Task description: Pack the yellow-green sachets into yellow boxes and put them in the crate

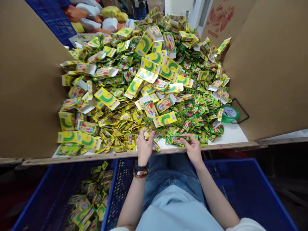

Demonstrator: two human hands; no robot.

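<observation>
My left hand point(145, 146), with a dark band and beads at the wrist, is at the table's front edge. Its thumb and fingers are curled around a narrow yellow sachet point(156, 147), partly hidden by the thumb. To the right, my right hand point(193, 150) pinches the end of a green sachet point(176, 140) lying at the near edge of the pile. Yellow sachets point(122, 123) are heaped ahead of my left hand, green sachets point(197, 109) ahead of my right. Small yellow-and-green cartons point(165, 119), several with flaps open, lie over the middle of the heap.
Cardboard walls point(29, 89) flank the table. At the right, a green tape roll point(229, 114) sits by a black wire frame point(242, 110). Below the wooden edge, a blue crate point(36, 195) at left holds filled cartons point(90, 199); another blue crate point(255, 192) stands right. Bags point(96, 16) lie behind.
</observation>
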